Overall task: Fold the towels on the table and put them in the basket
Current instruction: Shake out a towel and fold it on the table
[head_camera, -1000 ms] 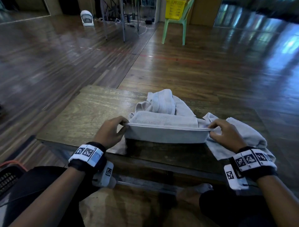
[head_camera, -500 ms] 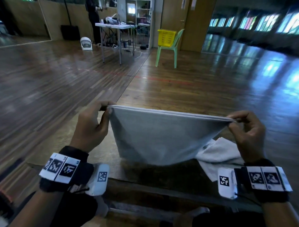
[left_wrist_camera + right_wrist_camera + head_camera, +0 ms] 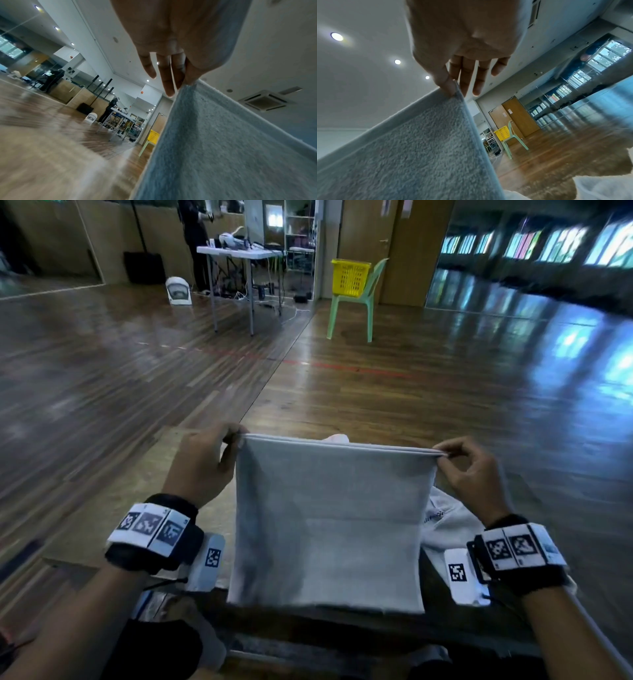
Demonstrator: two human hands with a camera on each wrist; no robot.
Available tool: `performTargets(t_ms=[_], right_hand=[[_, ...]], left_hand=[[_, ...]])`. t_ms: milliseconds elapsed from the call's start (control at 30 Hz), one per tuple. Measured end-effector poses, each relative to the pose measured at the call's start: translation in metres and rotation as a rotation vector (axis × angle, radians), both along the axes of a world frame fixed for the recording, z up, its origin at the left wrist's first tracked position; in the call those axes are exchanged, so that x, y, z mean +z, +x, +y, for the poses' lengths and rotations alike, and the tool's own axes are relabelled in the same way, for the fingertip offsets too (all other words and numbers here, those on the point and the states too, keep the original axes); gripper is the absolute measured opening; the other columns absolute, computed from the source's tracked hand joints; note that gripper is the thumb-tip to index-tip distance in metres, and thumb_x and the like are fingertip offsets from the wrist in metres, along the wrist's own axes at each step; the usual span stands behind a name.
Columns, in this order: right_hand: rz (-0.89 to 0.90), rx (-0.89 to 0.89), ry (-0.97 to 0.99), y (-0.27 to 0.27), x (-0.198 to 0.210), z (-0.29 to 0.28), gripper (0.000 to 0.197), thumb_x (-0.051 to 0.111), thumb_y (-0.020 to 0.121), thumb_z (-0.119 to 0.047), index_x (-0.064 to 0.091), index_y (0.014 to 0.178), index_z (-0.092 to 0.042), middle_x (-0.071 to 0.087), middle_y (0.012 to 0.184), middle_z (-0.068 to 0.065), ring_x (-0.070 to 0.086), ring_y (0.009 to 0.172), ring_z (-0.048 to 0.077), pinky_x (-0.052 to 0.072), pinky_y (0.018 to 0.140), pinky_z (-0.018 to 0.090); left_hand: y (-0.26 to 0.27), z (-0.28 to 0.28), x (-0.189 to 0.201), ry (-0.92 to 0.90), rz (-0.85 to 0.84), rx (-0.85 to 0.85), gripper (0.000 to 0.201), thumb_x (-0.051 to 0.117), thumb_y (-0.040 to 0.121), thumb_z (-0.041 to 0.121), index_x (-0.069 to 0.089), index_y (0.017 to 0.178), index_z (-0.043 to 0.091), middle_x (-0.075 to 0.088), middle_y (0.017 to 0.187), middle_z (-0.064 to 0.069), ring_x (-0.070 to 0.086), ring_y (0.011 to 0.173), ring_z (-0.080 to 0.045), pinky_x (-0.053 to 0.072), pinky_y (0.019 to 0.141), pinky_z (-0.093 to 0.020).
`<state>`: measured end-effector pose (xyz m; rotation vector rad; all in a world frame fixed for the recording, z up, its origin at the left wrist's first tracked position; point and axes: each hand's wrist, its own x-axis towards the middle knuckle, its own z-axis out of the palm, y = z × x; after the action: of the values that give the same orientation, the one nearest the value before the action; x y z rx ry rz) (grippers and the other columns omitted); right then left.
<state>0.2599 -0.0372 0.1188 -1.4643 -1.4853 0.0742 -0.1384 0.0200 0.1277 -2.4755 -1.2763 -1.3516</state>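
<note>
A grey towel (image 3: pixel 329 522) hangs doubled in the air above the wooden table (image 3: pixel 144 484), its lower edge near the table's front. My left hand (image 3: pixel 219 460) pinches its upper left corner between thumb and fingers; the left wrist view shows the grey towel (image 3: pixel 223 148) running down from my left hand (image 3: pixel 181 79). My right hand (image 3: pixel 455 463) pinches the upper right corner, and in the right wrist view my right hand (image 3: pixel 452 86) has its thumb on the grey towel (image 3: pixel 411 148). More pale towels (image 3: pixel 448 522) lie on the table behind it, mostly hidden.
A yellow basket (image 3: pixel 351 277) sits on a green plastic chair (image 3: pixel 356 309) far across the wooden floor. A white folding table (image 3: pixel 239 254) with gear stands at the back left, a person beside it. A door and mirrored walls line the far side.
Both hands have lifted the towel's doubled edge from table height to chest height, so the towel now hangs free. The head view has tilted up toward the room.
</note>
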Motion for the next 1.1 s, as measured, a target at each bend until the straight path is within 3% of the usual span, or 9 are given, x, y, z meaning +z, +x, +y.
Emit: performTargets(t_ms=[100,167,267,400,500,733,967,1100], right_hand=[[-0.133,0.025,-0.024,0.0,-0.013,-0.006,0.013,0.063,0.073,-0.019,0.063,0.079,-0.03,0.067,0.081,-0.011,0.063,0.075,0.009,0.05,0.081,0.043],[-0.251,0.105,-0.124,0.003,-0.025,-0.013,0.025,0.066,0.074,-0.008,0.061,0.079,-0.032,0.065,0.08,-0.015,0.061,0.076,0.009,0.05,0.078,0.043],[-0.406,0.164,-0.32,0.01,-0.05,-0.023,0.028,0.068,0.073,-0.007,0.061,0.08,-0.033,0.061,0.081,-0.018,0.061,0.081,0.014,0.049,0.077,0.049],[-0.541,0.295,-0.528,0.007,-0.082,-0.035,0.023,0.069,0.07,-0.006,0.064,0.079,-0.027,0.063,0.081,-0.014,0.061,0.08,0.014,0.051,0.077,0.044],[-0.651,0.354,-0.664,0.005,-0.102,-0.041,0.028,0.066,0.069,-0.008,0.06,0.077,-0.034,0.064,0.081,-0.009,0.063,0.08,0.016,0.05,0.074,0.038],[-0.671,0.352,-0.752,0.01,-0.102,-0.044,0.016,0.069,0.076,-0.022,0.067,0.09,-0.03,0.054,0.085,-0.015,0.049,0.081,0.003,0.046,0.079,0.035],[-0.69,0.346,-0.799,0.006,-0.1,-0.044,0.014,0.069,0.076,-0.024,0.068,0.089,-0.029,0.062,0.094,-0.008,0.057,0.087,0.008,0.047,0.08,0.03],[-0.638,0.392,-0.916,0.002,-0.099,-0.046,0.014,0.072,0.071,-0.023,0.068,0.082,-0.031,0.059,0.089,-0.012,0.057,0.084,0.007,0.049,0.078,0.028]], left_hand=[[-0.004,-0.008,-0.032,-0.09,0.061,0.061,0.023,0.046,0.087,0.022,0.063,0.099,0.011,0.07,0.088,-0.004,0.065,0.079,-0.019,0.047,0.076,-0.032],[-0.008,-0.015,-0.05,-0.156,0.227,0.101,0.015,0.054,0.086,0.02,0.063,0.099,0.017,0.07,0.09,0.001,0.067,0.081,-0.021,0.046,0.081,-0.038],[-0.012,-0.029,-0.069,-0.301,0.477,0.104,0.012,0.061,0.084,0.026,0.065,0.096,0.027,0.069,0.092,0.009,0.065,0.088,-0.015,0.039,0.087,-0.034],[-0.009,-0.043,-0.094,-0.444,0.682,0.025,0.013,0.059,0.084,0.03,0.067,0.094,0.03,0.068,0.098,0.012,0.062,0.097,-0.012,0.034,0.088,-0.03],[-0.003,-0.047,-0.104,-0.519,0.803,0.004,0.019,0.055,0.087,0.035,0.065,0.102,0.032,0.064,0.109,0.013,0.056,0.106,-0.009,0.029,0.093,-0.028],[-0.003,-0.054,-0.11,-0.527,0.852,-0.02,0.021,0.054,0.084,0.033,0.062,0.102,0.032,0.061,0.111,0.015,0.056,0.105,-0.006,0.028,0.089,-0.025],[-0.005,-0.057,-0.112,-0.542,0.814,-0.017,0.023,0.054,0.084,0.031,0.062,0.105,0.031,0.061,0.111,0.014,0.058,0.102,-0.008,0.031,0.09,-0.025],[-0.008,-0.054,-0.11,-0.611,0.735,-0.028,0.022,0.058,0.081,0.026,0.066,0.1,0.03,0.065,0.105,0.013,0.061,0.096,-0.01,0.03,0.079,-0.02]])
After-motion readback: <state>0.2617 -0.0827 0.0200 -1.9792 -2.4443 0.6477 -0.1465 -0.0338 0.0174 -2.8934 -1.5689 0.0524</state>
